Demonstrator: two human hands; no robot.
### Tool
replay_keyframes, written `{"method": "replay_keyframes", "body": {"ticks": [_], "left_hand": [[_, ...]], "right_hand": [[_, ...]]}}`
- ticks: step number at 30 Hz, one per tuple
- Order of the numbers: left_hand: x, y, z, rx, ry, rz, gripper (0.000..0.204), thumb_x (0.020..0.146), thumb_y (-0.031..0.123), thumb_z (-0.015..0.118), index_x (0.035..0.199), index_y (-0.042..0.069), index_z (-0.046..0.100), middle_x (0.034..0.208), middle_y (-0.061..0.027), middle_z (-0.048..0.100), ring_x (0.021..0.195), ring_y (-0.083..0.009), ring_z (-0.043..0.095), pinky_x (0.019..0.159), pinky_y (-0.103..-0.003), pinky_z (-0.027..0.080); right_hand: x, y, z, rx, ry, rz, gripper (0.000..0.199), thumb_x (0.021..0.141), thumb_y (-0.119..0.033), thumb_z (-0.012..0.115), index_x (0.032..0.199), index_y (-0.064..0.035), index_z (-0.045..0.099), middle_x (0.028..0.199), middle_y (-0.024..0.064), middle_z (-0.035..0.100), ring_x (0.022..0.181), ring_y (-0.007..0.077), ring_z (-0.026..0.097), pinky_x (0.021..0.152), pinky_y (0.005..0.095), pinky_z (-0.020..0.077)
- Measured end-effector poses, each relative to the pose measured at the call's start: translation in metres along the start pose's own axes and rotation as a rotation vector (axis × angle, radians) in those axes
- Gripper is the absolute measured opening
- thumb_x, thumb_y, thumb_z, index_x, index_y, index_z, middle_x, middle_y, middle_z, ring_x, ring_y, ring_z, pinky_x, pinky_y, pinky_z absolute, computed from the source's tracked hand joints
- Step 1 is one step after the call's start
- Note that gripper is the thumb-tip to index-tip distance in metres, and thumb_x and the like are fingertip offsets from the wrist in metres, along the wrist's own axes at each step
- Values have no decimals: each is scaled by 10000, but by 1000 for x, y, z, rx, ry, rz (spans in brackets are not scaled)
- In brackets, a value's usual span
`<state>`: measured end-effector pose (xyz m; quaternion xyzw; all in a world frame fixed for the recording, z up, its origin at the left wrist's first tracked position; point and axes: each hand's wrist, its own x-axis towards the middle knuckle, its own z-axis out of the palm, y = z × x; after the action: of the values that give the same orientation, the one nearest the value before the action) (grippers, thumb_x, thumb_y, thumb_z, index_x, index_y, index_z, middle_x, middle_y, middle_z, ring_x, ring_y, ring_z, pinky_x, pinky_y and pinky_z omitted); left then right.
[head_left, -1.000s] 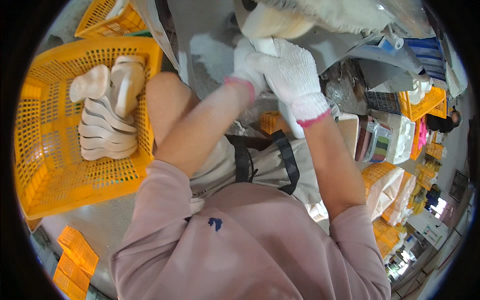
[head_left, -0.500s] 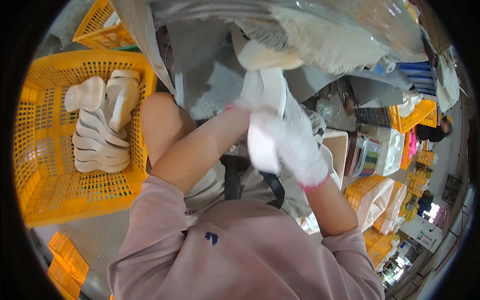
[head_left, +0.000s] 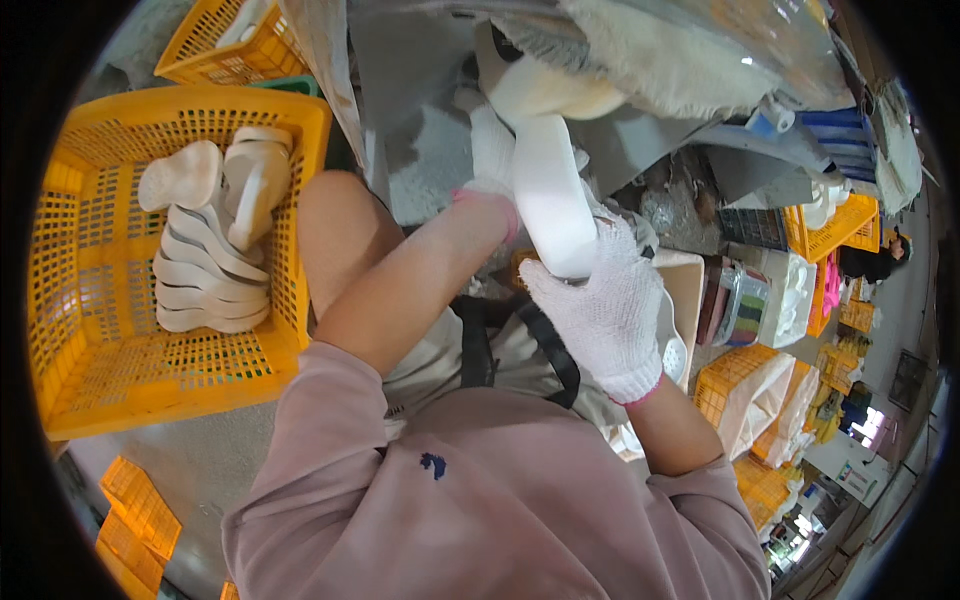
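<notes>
A smooth white shoe sole [head_left: 552, 205] slants between my two gloved hands, its far end up against a cream-coloured round wheel [head_left: 560, 90]. I cannot tell whether the two touch. My left hand [head_left: 491, 150], in a white knit glove, grips the sole along its left side near the far end; its fingertips are partly hidden. At the near end, my right hand [head_left: 600, 310] is curved around the sole, thumb on the left and fingers behind the right edge.
On my left stands a yellow perforated crate [head_left: 200, 385] with several pale soles [head_left: 212, 275] stacked inside. Grey sheeting and ragged cloth [head_left: 660, 75] hang around the wheel. A box with white pieces [head_left: 680, 290] sits by my right forearm. Further right are more yellow crates [head_left: 735, 385] and another person [head_left: 872, 262].
The sole has turned so its broad white face shows. My right hand has moved down toward the sole's near end. My left hand has shifted slightly up and left.
</notes>
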<state>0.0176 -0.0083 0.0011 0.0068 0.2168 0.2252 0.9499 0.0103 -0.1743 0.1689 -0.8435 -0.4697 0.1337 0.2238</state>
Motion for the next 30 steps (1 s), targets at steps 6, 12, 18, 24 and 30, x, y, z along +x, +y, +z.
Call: {"method": "replay_keyframes", "body": {"ticks": [6,12,18,24,30], "left_hand": [[6,35,-10,944,-79,544,349,1073,258,473,1309,57,633,1264,-123,695,1149,-285,667,1002,-465,547],[-10,27,-15,260,-149,170,305,1086,256,501,1162,-7,637,1112,-116,738,982,-242,730,825,-392,599],[-14,-2,3,11,-133,557,456,1129,415,379,1299,74,628,1226,-107,720,1129,-301,698,1037,-446,553],[-9,9,-19,435,-8,452,481,1015,483,571,1257,76,656,1231,-110,718,1158,-257,695,1012,-370,544],[13,8,-49,928,-4,543,433,1037,349,507,1358,73,596,1255,-133,680,1125,-283,662,977,-408,528]], "right_hand": [[70,-9,11,-88,26,-158,524,796,-310,817,1244,-68,693,1096,196,727,1025,405,720,878,479,579],[56,19,26,-45,177,-291,542,769,-354,861,1173,-23,716,1063,179,746,921,377,748,791,419,595],[90,2,34,109,127,-162,378,789,-392,845,1015,-93,799,977,181,758,884,373,741,771,409,586],[75,6,33,254,147,-178,488,808,-458,822,1121,-98,722,1006,156,740,963,362,719,842,406,572],[41,2,0,-19,-183,-190,486,826,-317,789,1190,-5,712,1225,213,735,1120,361,721,980,436,556]]}}
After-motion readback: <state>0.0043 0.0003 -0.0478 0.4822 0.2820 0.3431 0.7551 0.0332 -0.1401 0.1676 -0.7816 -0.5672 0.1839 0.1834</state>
